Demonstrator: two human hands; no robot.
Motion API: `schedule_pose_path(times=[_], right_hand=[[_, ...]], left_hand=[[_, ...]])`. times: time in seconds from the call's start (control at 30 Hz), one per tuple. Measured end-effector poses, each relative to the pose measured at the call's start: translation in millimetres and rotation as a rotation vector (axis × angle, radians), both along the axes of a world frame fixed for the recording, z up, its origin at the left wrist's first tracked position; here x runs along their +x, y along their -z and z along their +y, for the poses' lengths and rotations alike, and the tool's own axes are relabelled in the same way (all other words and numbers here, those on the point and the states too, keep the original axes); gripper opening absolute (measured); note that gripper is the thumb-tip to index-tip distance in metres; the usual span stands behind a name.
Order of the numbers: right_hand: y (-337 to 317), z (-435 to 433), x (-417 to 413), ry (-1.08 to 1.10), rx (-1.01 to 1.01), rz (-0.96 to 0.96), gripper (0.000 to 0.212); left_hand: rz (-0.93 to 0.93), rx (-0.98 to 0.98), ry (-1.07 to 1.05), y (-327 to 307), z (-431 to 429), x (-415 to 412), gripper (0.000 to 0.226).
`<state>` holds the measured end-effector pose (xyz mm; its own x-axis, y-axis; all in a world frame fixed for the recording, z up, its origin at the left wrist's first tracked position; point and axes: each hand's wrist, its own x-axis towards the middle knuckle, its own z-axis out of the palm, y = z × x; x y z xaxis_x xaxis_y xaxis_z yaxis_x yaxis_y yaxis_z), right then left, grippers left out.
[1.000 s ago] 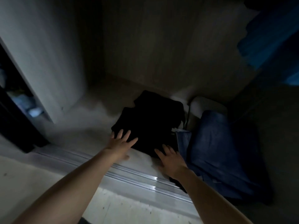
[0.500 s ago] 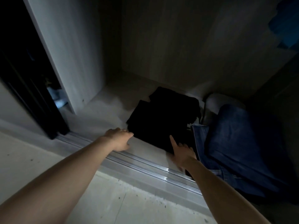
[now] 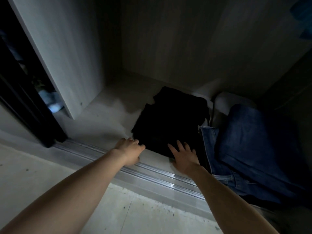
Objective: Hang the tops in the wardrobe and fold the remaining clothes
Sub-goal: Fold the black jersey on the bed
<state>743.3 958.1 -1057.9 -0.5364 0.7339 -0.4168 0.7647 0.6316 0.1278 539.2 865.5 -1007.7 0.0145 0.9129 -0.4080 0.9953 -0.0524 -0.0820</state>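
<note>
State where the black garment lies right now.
In the head view, the black garment lies on the wardrobe floor, just behind the sliding-door track, with the blue jeans at its right.

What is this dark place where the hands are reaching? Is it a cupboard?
Most likely the floor of a wardrobe with sliding doors. A metal door track runs along its front edge, a pile of folded black clothes lies inside, and blue jeans lie beside the pile, to its right.

You see a black cloth stack (image 3: pixel 170 122), matt and without sheen, beside blue denim (image 3: pixel 253 141) with a coarser, faded weave. The door track (image 3: pixel 152 171) is glossy ribbed metal. The wardrobe panel (image 3: pixel 55 48) shows pale, matt wood grain.
</note>
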Motion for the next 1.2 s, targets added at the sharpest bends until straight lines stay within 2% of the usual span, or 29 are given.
schedule_pose_path(times=[0.1,0.23,0.3,0.43,0.63,0.97,1.1,1.2], right_hand=[[-8.5,1.0,-0.2,-0.004,-0.006,-0.079,0.062],[-36.3,-11.5,11.4,-0.002,-0.108,-0.156,0.069],[-62.0,-24.2,16.8,-0.06,-0.066,-0.141,0.071],[-145.5,-45.7,10.9,-0.184,-0.086,-0.116,0.068],[-295.2,-85.8,-16.7,-0.245,-0.109,-0.017,0.068],[-505.7,-184.0,-96.8,-0.487,-0.231,0.126,0.064],[-570.5,-215.3,-126.6,-0.682,-0.21,0.21,0.061],[-604.9,-243.0,-128.5,-0.788,-0.247,0.262,0.059]], left_hand=[[0.005,0.042,-0.032,0.0,2.2,-2.4,0.042],[-0.114,0.197,-0.239,-20.0,-12.4,9.7,0.036],[-0.164,0.262,-0.335,-36.1,-36.6,19.8,0.035],[-0.192,0.234,-0.426,-88.2,-90.4,23.5,0.042],[-0.252,0.221,-0.585,-233.0,-153.4,1.5,0.042],[-0.15,0.216,-0.941,-454.2,-278.4,-16.8,0.046],[-0.093,0.315,-1.221,-520.1,-359.3,-10.8,0.046],[-0.1,0.408,-1.468,-545.7,-418.6,39.9,0.045]])
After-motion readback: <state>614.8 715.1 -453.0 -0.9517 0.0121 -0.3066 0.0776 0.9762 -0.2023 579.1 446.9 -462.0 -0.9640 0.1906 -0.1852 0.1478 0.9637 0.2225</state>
